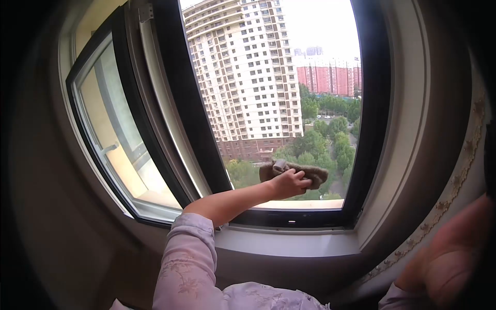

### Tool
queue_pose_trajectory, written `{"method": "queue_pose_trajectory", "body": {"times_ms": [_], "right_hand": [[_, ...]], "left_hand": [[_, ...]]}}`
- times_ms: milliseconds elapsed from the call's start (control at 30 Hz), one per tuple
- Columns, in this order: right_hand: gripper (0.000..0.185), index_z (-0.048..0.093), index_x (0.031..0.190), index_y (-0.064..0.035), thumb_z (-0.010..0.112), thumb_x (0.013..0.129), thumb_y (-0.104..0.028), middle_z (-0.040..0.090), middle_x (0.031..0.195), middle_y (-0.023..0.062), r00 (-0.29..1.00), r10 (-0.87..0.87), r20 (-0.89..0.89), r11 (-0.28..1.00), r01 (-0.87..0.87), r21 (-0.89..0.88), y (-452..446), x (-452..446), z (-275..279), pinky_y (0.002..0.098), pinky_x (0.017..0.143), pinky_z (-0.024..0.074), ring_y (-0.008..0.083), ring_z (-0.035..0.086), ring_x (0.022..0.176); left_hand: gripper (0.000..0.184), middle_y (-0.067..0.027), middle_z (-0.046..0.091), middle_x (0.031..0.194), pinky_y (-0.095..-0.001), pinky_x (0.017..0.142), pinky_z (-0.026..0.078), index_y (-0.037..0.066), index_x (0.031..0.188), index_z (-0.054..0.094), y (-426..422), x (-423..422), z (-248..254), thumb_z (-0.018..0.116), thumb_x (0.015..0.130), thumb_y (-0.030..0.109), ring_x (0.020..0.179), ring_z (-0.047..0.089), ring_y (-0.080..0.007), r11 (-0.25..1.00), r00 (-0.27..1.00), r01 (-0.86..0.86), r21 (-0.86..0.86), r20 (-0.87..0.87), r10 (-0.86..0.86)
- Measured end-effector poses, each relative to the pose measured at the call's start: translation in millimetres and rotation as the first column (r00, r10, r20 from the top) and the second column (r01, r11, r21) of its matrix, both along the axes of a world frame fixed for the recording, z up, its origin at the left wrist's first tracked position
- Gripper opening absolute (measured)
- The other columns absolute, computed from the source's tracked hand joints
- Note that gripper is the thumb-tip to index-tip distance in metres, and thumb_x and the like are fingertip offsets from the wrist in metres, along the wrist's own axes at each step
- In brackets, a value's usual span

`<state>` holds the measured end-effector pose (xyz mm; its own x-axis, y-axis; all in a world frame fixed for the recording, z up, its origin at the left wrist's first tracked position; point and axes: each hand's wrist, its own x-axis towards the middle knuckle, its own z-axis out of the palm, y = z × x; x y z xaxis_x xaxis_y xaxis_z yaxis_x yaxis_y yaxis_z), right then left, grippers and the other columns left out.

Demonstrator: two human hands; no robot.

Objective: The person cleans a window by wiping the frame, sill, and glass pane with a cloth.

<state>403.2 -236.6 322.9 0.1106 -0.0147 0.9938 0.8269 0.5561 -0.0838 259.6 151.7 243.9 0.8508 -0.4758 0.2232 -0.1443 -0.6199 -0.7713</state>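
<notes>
My left hand (288, 184) is closed on a bunched brown-green cloth (316, 175), which lies against the lower part of the window pane (248, 103). A grey patch, perhaps a label or fold, shows on top of the cloth. My left arm reaches across from the lower left, its pale floral sleeve pushed up to about the elbow. Along the right edge, part of my bent right arm (449, 263) shows, blurred and in shadow. The right hand itself lies outside the picture.
A dark frame (374, 113) surrounds the pane, with a white sill (289, 244) below. At left, a window sash (124, 124) with a handle (110, 148) stands swung open. A curtain with a beaded trim (442, 206) hangs at right. Tall buildings and trees appear outside.
</notes>
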Motion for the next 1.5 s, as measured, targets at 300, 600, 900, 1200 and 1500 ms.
{"method": "queue_pose_trajectory", "body": {"times_ms": [300, 600, 900, 1200, 1500], "right_hand": [[0.053, 0.048, 0.127, -0.0057, 0.062, 0.085, -0.036, 0.054, 0.124, 0.0101, 0.997, 0.063, 0.032, 0.998, -0.063, 0.004, 14.7, -5.3, -8.1, 0.035, 0.097, 0.0364, 0.0176, 0.051, 0.11], [0.053, 0.048, 0.127, -0.0056, 0.062, 0.085, -0.035, 0.054, 0.124, 0.0102, 0.994, 0.071, 0.086, 0.997, -0.069, -0.022, 25.2, 0.7, -22.6, 0.0352, 0.098, 0.0359, 0.0178, 0.05, 0.111], [0.053, 0.048, 0.127, -0.0055, 0.062, 0.085, -0.035, 0.054, 0.124, 0.0102, 0.981, 0.123, 0.152, 0.992, -0.124, -0.006, 14.2, 6.1, -38.1, 0.0353, 0.098, 0.0354, 0.0179, 0.05, 0.111], [0.053, 0.048, 0.127, -0.0055, 0.062, 0.086, -0.035, 0.053, 0.124, 0.0102, 0.968, 0.137, 0.209, 0.99, -0.139, -0.003, 5.9, 7.8, -41.6, 0.0354, 0.098, 0.0349, 0.018, 0.05, 0.112], [0.053, 0.048, 0.127, -0.0054, 0.062, 0.086, -0.035, 0.053, 0.124, 0.0102, 0.964, 0.087, 0.25, 0.996, -0.08, -0.038, -21.1, 16.0, -27.4, 0.0355, 0.099, 0.0344, 0.0182, 0.049, 0.113]], "left_hand": [[0.014, 0.0071, 0.056, 0.11, -0.0326, 0.064, 0.051, 0.032, 0.096, 0.066, 36.1, -128.5, 156.9, 0.064, 0.082, 0.032, 0.086, 0.057, -0.0107, 0.929, 0.918, -0.322, 0.182, 0.299, 0.259], [0.048, -0.0151, 0.05, 0.127, -0.0337, 0.082, 0.052, 0.016, 0.129, 0.048, 55.9, -156.3, 318.7, 0.058, 0.086, 0.035, 0.099, 0.058, -0.0286, 0.758, 0.418, -0.579, -0.3, 0.689, 0.592], [0.041, -0.0071, 0.053, 0.107, -0.0383, 0.071, 0.053, 0.022, 0.106, 0.064, 56.1, -158.6, -72.4, 0.068, 0.068, 0.006, 0.088, 0.055, -0.0292, 0.646, 0.589, -0.459, -0.61, 0.336, 0.735], [0.043, -0.0147, 0.052, 0.123, -0.0388, 0.087, 0.047, 0.018, 0.105, 0.064, 8.5, -200.7, -158.0, 0.06, 0.065, 0.002, 0.104, 0.055, -0.0365, -0.047, 0.599, -0.21, -0.977, -0.167, 0.783], [0.039, -0.0187, 0.053, 0.113, -0.0425, 0.086, 0.047, 0.014, 0.105, 0.063, -45.5, -181.2, -214.4, 0.063, 0.067, 0.005, 0.101, 0.055, -0.0362, -0.102, 0.447, -0.592, -0.799, -0.431, 0.784]]}}
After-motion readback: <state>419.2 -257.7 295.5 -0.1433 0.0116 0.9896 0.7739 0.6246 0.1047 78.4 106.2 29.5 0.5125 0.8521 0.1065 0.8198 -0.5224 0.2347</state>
